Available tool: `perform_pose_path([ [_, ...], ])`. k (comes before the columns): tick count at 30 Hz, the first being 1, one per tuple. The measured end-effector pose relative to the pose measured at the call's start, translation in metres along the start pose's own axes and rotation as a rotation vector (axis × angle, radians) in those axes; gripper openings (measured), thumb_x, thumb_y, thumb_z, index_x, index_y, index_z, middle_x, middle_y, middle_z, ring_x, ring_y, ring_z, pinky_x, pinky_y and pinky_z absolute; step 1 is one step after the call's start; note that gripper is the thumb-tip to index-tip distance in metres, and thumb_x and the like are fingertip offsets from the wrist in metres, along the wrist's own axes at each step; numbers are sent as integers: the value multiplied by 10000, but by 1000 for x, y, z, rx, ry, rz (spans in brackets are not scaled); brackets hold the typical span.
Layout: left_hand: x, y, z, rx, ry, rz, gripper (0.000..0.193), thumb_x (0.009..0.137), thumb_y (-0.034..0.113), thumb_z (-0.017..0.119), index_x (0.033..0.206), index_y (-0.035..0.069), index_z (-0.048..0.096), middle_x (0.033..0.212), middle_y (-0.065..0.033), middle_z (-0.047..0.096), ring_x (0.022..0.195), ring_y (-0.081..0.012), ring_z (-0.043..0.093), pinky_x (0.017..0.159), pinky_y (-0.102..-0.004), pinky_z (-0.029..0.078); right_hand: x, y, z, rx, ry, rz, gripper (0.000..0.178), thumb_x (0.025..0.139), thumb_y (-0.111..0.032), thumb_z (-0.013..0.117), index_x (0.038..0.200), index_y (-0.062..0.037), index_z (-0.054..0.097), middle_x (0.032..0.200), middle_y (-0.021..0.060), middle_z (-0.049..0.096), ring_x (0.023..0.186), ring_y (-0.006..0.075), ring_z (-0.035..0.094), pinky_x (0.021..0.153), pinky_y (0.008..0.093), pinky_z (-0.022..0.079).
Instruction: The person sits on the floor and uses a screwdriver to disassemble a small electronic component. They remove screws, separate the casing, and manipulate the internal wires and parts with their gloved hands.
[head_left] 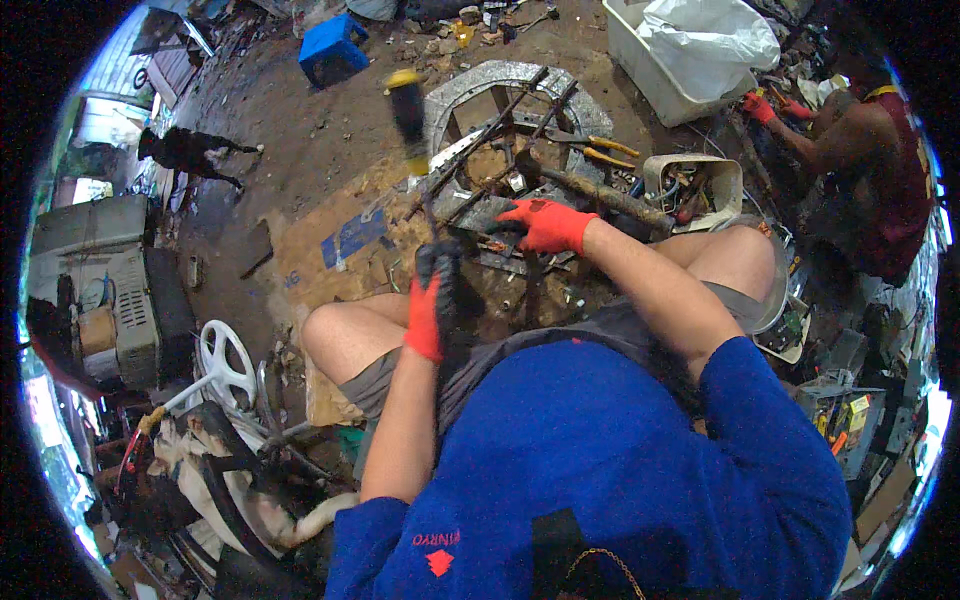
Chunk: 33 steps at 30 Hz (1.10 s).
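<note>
My left hand (pixel 432 305), in a red and black glove, is closed around the dark lower end of a long tool. Its blurred yellow-and-black handle (pixel 405 115) points away from me. My right hand (pixel 545 226), in a matching glove, reaches over the near edge of a grey, many-sided metal frame (pixel 450 110), with its dark fingertips apart. Rusty rods (pixel 490 135) lie across that frame. Beside my right hand rests a hammer with a worn wooden handle (pixel 605 192). Pliers with yellow handles (pixel 608 150) lie on the frame's right side.
At right, another person in red gloves (pixel 760 108) works near a white bin (pixel 640 65) holding a plastic bag. A beige container (pixel 735 185) of scrap stands by my right knee. Left are flattened cardboard (pixel 310 250), a dog (pixel 190 145), a blue stool (pixel 330 48) and a white handwheel (pixel 228 360).
</note>
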<state>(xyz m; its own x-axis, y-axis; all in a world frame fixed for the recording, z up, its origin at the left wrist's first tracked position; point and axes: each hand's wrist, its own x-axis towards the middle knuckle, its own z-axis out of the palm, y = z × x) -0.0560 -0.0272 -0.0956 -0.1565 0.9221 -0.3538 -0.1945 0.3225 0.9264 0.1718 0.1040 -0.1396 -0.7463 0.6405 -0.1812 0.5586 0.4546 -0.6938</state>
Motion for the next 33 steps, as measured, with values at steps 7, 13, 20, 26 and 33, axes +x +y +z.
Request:
perform_pose_path([
  [7,36,-38,26,57,-185,100,274,1003,204,502,1243,89,562,1118,-59,613,968,-189,588,866,-313,474,19,0,8,-169,-59,-35,635,729,-150,630,1354,-222,542,1384,199,485,1204,372,545,992,432,471],
  [13,69,-109,10,-184,-148,-75,376,996,172,508,1361,104,456,1220,-63,587,1103,-175,556,950,-320,438,22,-2,15,-177,-24,-67,651,734,-173,651,1365,-262,520,1462,221,388,1250,389,509,1021,426,458],
  [20,71,-94,34,72,-140,23,412,961,139,550,1364,88,480,1215,-69,595,1093,-182,560,957,-312,431,11,14,36,-100,202,54,563,795,-179,660,1343,-154,531,1390,225,462,1253,401,481,1051,427,411],
  [26,64,-94,29,11,-10,15,364,944,124,579,1299,56,543,1159,-66,633,1035,-158,581,916,-299,449,30,2,16,136,387,326,442,875,-237,585,1293,-94,562,1238,233,576,1220,380,514,1034,438,420],
  [33,63,-100,1,-258,-1,-66,307,949,122,569,1242,29,577,1120,-61,654,984,-160,600,864,-312,475,105,-18,-1,-112,246,422,568,836,-434,581,1246,-40,578,1343,227,533,1245,363,516,1054,422,412],
])
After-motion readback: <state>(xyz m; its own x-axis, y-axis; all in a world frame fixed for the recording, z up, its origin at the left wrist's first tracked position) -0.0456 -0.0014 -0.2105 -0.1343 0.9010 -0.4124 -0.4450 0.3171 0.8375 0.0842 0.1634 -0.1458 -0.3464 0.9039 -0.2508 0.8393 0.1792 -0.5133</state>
